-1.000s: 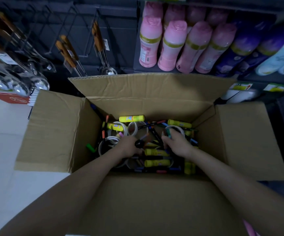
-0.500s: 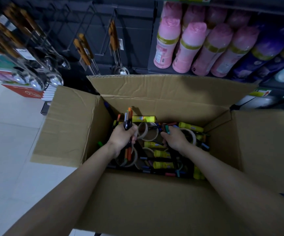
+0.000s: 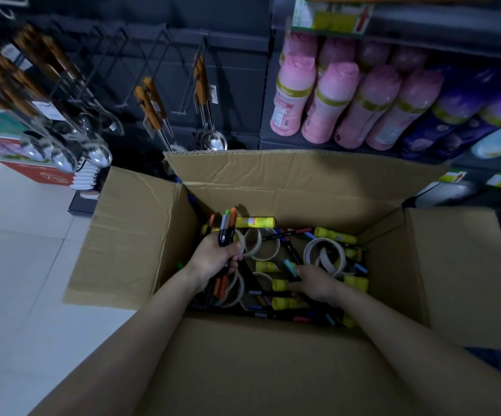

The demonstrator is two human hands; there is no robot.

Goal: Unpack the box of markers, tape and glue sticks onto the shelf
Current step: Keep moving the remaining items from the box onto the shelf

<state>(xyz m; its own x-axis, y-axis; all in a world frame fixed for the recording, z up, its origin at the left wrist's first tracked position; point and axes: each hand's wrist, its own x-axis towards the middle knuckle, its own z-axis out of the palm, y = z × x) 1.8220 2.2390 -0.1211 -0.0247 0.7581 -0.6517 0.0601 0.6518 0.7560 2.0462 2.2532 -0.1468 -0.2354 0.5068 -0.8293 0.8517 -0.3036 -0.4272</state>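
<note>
- Head view: the fingers (image 3: pixel 232 249) of the left hand (image 3: pixel 213 261) are curled tight round a bundle of markers (image 3: pixel 227 228). The bundle is held upright with its coloured caps uppermost, over the left part of the box interior.
- The fingers (image 3: pixel 298 283) of the right hand (image 3: pixel 316 285) lie low among the loose markers (image 3: pixel 276 293), beside a teal-capped marker (image 3: pixel 288 265). Whether they pinch anything cannot be told.
- Both forearms reach in over the near flap.
- The cardboard box (image 3: pixel 141 235) stands on a pale tiled floor (image 3: pixel 18 265) with its flaps folded out. Inside lie tape rolls (image 3: pixel 321 243), yellow glue sticks (image 3: pixel 255 222) and the remaining markers.
- Beyond the box, a shelf (image 3: pixel 423 28) carries pink bottles (image 3: pixel 330 106) on the right, and ladles (image 3: pixel 210 139) hang on hooks on the left.
</note>
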